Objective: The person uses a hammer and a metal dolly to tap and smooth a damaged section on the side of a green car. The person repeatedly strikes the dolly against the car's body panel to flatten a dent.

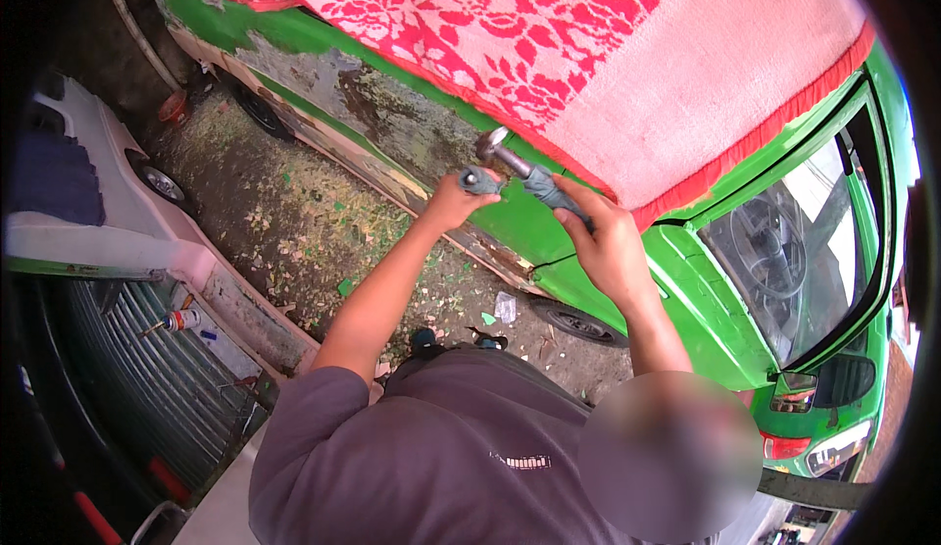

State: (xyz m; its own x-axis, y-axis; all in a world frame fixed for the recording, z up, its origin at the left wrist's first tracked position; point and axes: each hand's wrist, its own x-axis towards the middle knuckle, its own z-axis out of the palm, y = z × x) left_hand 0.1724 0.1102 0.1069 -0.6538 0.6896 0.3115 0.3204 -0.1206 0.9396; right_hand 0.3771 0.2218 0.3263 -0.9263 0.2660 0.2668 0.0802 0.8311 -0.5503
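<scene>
A hammer (512,160) is gripped in my right hand (610,241), its metal head up and to the left of the hand. Grey wrapping covers its handle. My left hand (449,206) is closed around a short grey tool (479,180) with a small round metal end, its kind unclear from this angle. The hammer head sits just above this tool, apart from it. Both hands are in front of a green vehicle (521,220). Left of them its side panel (368,104) has lost paint, with grey and brown patches showing.
A red and pink floral blanket (588,65) drapes over the vehicle. Paint flakes litter the ground (294,212) along its side, near a clear plastic scrap (505,307). Close by on the left stands a pale pickup (181,241) with a can (182,321) on its bed edge.
</scene>
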